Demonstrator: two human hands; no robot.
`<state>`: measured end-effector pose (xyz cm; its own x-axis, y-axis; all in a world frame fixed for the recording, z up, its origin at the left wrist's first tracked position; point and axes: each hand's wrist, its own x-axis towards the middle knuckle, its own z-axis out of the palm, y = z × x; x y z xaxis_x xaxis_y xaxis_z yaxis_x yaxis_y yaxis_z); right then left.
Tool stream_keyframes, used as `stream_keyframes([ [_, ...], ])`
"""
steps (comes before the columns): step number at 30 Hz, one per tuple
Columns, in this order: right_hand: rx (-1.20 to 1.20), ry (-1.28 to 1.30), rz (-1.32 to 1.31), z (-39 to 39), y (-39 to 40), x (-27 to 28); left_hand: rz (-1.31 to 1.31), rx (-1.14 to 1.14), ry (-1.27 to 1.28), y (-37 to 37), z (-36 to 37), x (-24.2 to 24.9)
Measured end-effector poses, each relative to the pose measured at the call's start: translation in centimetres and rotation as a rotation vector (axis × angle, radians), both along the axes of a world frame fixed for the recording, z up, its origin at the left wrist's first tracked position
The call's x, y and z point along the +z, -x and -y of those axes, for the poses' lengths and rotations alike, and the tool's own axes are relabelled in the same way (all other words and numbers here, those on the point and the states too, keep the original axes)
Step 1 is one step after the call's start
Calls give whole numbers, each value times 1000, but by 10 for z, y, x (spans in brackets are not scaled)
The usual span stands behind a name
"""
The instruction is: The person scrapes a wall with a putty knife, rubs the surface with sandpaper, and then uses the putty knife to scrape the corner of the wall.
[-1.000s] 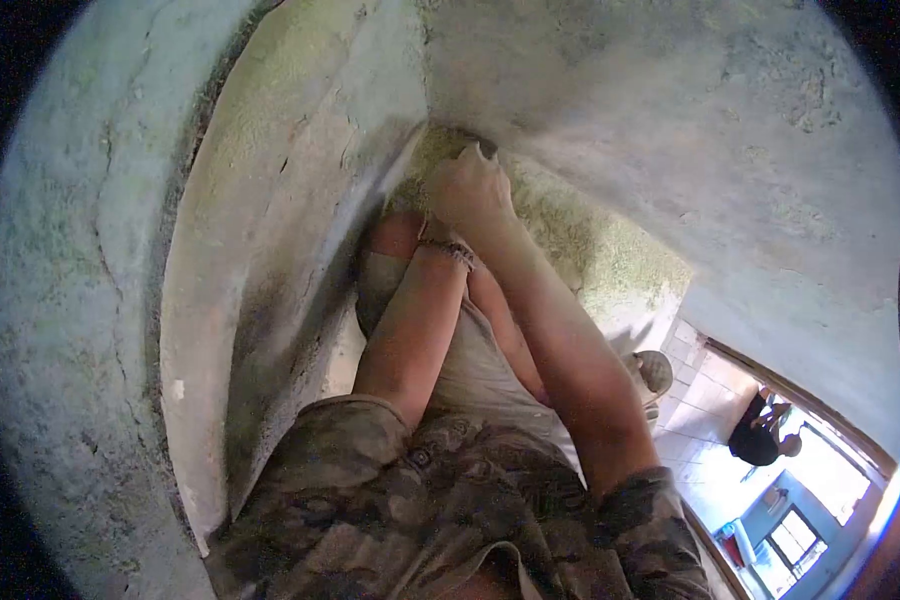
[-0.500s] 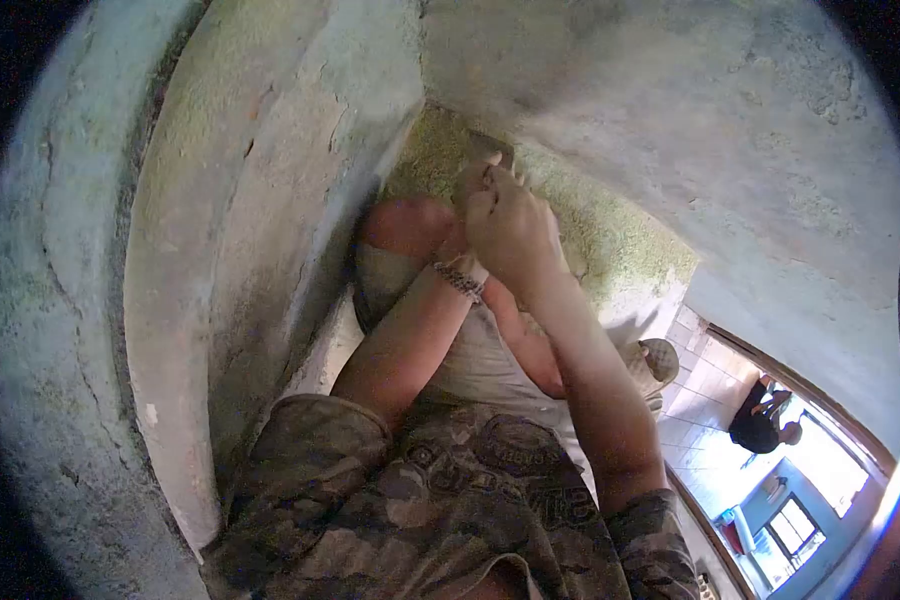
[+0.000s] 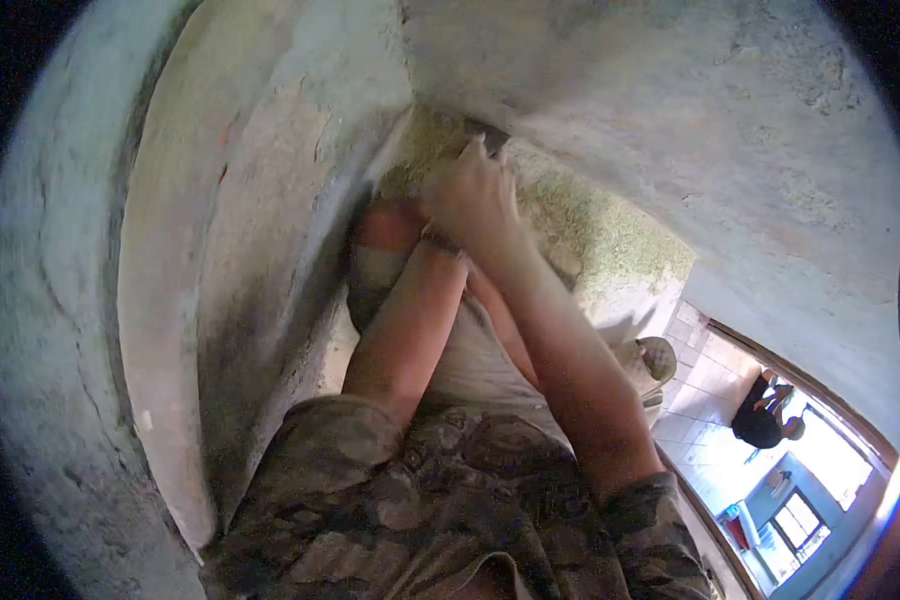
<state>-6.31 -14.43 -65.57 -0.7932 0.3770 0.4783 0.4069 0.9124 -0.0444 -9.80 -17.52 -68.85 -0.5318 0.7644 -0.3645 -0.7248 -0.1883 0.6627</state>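
Observation:
My right hand (image 3: 492,195) is closed and blurred by motion, its fingers up against a dark flat blade-like piece (image 3: 489,136). This piece lies at the wall, near the top of a rough greenish patch (image 3: 610,225). My left hand (image 3: 448,200) is pressed close beside and partly behind the right one. Its fingers look closed, but what they hold is hidden. A beaded bracelet (image 3: 442,238) circles my left wrist. Any handle on the dark piece is covered by my hands.
My bent knee (image 3: 388,225) rests below the hands, close to the worn plaster wall (image 3: 260,200) on the left. Another wall (image 3: 650,110) rises on the right. Through a doorway at lower right, a person in dark clothes (image 3: 760,422) is at a distance.
Both hands and the dark piece have moved slightly up along the wall. The hands have also shifted left and are more blurred. My view has turned a little.

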Motion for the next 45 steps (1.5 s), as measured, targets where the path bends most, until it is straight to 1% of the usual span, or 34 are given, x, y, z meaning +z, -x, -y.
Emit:
stream_keyframes([
  [1,-5,-7,-2,1,3,0,6,4,-8,0,2,-1],
  [3,-126,-13,-121,7,2,2,21,3,-13,0,6,4],
  [4,-133,18,-94,15,-3,7,21,-4,-1,0,6,1],
  [5,-100,316,173,6,6,18,12,-10,-1,5,2,1],
  [8,18,145,214,8,9,22,18,-26,-7,1,1,7],
  [9,-38,208,106,8,9,26,25,-27,-8,-1,4,6],
  [11,-93,473,193,7,4,22,38,-39,10,-4,8,2],
  [12,-97,459,179,3,10,26,37,-46,3,-4,6,2],
  [14,-72,455,606,8,20,38,44,-65,14,-11,11,8],
  [15,-111,467,589,21,18,37,44,-72,6,-11,11,7],
  [16,-137,460,588,16,20,27,48,-76,1,-12,11,7],
  [17,-150,410,478,13,13,12,65,-72,-7,-14,11,5],
  [18,-147,364,375,13,2,11,63,-76,-6,-15,12,6],
  [19,-86,519,431,4,3,17,64,-78,-14,-14,10,7],
  [20,-80,510,430,2,7,28,64,-86,-14,-15,11,9],
  [22,-132,599,678,6,16,44,73,-102,-26,-21,9,10],
  [23,-144,591,669,6,15,37,72,-111,-29,-22,9,12],
  [25,-155,236,252,21,-5,8,96,-107,-49,-24,13,13],
  [26,-141,265,281,28,-10,8,100,-108,-37,-24,14,13],
  [28,-147,616,563,1,14,25,105,-109,-54,-25,10,15],
  [29,-170,644,574,0,15,31,114,-111,-59,-27,12,15],
  [30,-163,636,567,8,10,35,124,-105,-68,-27,14,16],
  [32,-129,171,404,21,-7,40,137,-102,-86,-28,18,19],
  [33,-118,174,426,21,-10,39,143,-99,-90,-29,21,16],
  [34,-220,400,359,21,-12,39,150,-100,-91,-29,21,15],
  [36,-282,594,256,12,-6,49,151,-100,-113,-30,19,19],
  [38,-43,344,600,5,-9,52,158,-104,-122,-33,20,21],
  [39,-50,337,601,2,-6,39,159,-102,-130,-32,19,22],
  [40,-139,364,495,1,-7,14,166,-95,-137,-32,19,21],
  [41,-228,402,399,9,-13,4,175,-99,-135,-32,19,19],
  [43,-291,425,271,6,-13,-7,175,-103,-143,-31,17,19],
  [44,-237,423,330,4,-13,19,179,-109,-143,-33,19,21],
  [45,-220,423,365,7,-18,29,183,-109,-144,-35,19,22],
])
